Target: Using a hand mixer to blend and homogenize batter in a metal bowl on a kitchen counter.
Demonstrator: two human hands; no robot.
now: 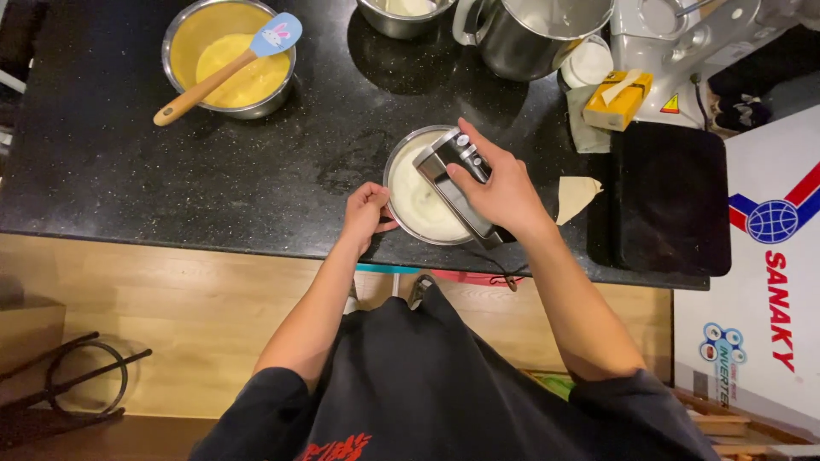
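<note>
1. The right hand (504, 192) is clenched around the handle of a black and silver electric hand mixer (457, 183), thumb stretched along its top; the mixer's body lies across the small steel bowl (401, 166) and hides much of the bowl's right half; its beaters cannot be seen.
2. The small steel bowl sits on the black speckled countertop (102, 154), close to the near edge; it holds a white, creamy mixture (418, 205).
3. The left hand (367, 213) grasps the bowl's left rim, fingers curled over the edge, thumb toward the mixture.
4. At the far left stands a larger steel bowl (175, 38) of yellow batter; a spatula with a wooden handle and pale blue head (222, 68) rests slanted across it, the handle end jutting past the rim; this bowl is well apart from both hands.
5. Along the far edge, behind the small bowl, stand another steel bowl (397, 19), only partly in view, and a tall steel pot with a handle (534, 34); a small white cup (589, 61) stands just beside the pot.
6. To the right of the mixer lie a folded greyish cloth (581, 132) with a yellow carton (617, 101) on it, and a cream-coloured folded paper (574, 196) near the right wrist; a black rectangular tray (670, 201) lies beyond them, and a white machine (683, 43) stands behind it.
7. A dark cord (506, 275) hangs over the counter's near edge below the mixer; wooden flooring (154, 299) shows beneath, with a black metal stand (77, 380) at the lower left.
</note>
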